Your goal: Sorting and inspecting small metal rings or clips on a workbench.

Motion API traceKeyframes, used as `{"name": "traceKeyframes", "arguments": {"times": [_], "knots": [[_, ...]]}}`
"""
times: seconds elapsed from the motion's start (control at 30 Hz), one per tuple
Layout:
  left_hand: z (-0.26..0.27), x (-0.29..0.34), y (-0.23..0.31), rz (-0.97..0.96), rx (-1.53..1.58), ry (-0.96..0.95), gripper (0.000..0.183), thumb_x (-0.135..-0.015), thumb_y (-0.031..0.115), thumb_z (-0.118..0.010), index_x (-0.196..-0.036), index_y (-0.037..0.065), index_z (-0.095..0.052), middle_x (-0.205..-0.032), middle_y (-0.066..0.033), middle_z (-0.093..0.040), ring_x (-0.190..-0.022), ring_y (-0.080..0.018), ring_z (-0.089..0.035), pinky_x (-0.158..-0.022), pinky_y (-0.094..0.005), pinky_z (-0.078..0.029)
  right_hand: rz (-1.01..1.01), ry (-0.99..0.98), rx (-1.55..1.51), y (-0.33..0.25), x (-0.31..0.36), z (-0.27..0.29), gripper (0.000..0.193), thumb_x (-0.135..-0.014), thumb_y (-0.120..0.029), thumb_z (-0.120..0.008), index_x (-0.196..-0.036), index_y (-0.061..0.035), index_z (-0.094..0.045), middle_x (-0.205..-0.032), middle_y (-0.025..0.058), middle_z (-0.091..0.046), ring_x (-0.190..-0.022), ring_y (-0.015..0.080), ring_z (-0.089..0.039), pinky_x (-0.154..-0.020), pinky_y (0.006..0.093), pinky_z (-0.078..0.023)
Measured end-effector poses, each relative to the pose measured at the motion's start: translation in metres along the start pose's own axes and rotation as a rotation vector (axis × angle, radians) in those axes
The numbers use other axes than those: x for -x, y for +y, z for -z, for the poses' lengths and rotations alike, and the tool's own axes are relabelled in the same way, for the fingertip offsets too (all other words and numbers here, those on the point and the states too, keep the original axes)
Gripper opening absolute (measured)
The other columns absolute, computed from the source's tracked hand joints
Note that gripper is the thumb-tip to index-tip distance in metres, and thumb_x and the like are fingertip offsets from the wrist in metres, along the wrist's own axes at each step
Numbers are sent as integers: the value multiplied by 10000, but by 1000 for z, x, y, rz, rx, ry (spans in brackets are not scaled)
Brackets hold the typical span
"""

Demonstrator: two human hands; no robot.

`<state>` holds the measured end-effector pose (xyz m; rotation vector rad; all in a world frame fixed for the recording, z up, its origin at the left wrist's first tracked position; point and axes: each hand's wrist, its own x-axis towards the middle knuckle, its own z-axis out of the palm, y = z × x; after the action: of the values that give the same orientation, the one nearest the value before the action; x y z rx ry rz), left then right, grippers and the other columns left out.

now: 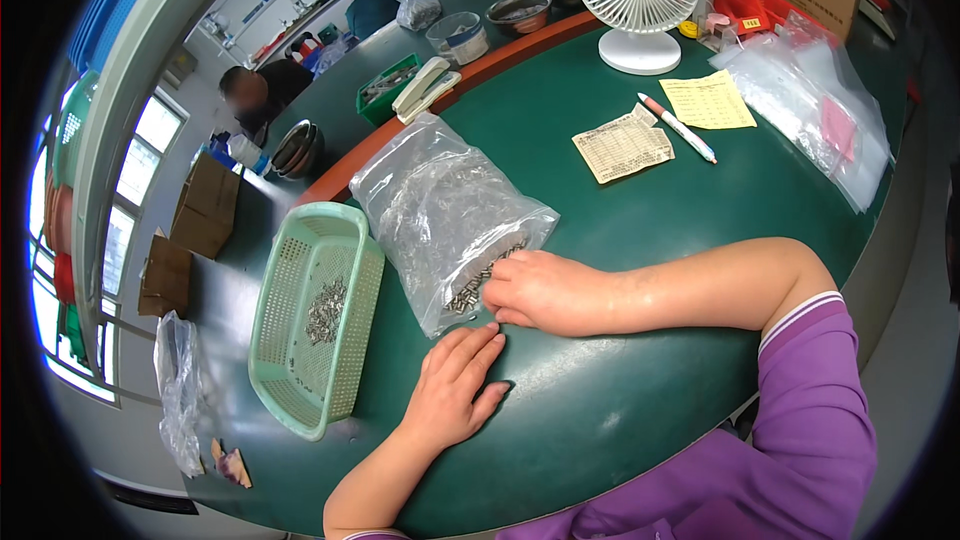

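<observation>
A clear plastic bag (425, 195) lies on the green table, its near end holding many small metal cylinders (470, 292). My right hand (550, 290) rests against that end with its fingers curled down; whatever they grip is hidden beneath them. My left hand (455, 385) lies on the tabletop just nearer to me, fingers stretched out and thumb apart, with nothing in it. Its fingertips come close to those of the right hand. Left of the bag stands a pale green perforated basket (352, 365), where a small heap of metal parts (326, 312) sits on the bottom.
Beyond my right arm lie a pen (678, 127), a printed paper slip (622, 147), a yellow sheet (708, 102) and clear bags (815, 105). A white fan (640, 52) stands at the back. Past the red-brown ledge (345, 162) are a green bin (372, 105) and a person (262, 95).
</observation>
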<state>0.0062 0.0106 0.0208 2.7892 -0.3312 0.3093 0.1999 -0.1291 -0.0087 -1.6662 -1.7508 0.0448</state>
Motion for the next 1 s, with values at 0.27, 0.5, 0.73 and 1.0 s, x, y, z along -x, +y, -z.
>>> {"name": "traceKeyframes", "arguments": {"times": [0.27, 0.5, 0.73, 1.0], "knots": [[1, 1, -1, 17, 8, -13, 602, -785, 206, -744, -1314, 6, -539, -1386, -124, -523, -1233, -329, -505, -990, -452, -420, 34, 24, -36, 1, 1, -2, 161, -846, -147, -685, -942, -65, -586, -934, 109, -572, -922, 320, -571, -818, 428, -471], [-1, -1, -3, 46, 42, -78, 656, -757, 178, -717, -1355, 2, -510, -1453, -137, -471, -1230, -358, -488, -1047, -474, -380, -85, 1, -22, -3, 1, 7, 133, -833, -115, -678, -926, -57, -603, -929, 120, -595, -914, 336, -604, -811, 430, -504], [0, 0, -1, 56, 38, -87, 656, -763, 190, -710, -1360, 8, -508, -1457, -128, -468, -1229, -354, -486, -1044, -474, -378, -84, -31, 14, -6, 1, 9, 138, -815, -116, -683, -908, -54, -601, -920, 115, -599, -895, 329, -605, -795, 425, -507], [1, 0, -3, 30, -21, -96, 633, -801, 244, -722, -1353, 14, -514, -1472, -114, -454, -1239, -317, -485, -1002, -456, -400, -12, 58, -59, -3, 2, 4, 170, -832, -164, -698, -935, -69, -601, -917, 91, -598, -888, 307, -603, -776, 416, -502]]}}
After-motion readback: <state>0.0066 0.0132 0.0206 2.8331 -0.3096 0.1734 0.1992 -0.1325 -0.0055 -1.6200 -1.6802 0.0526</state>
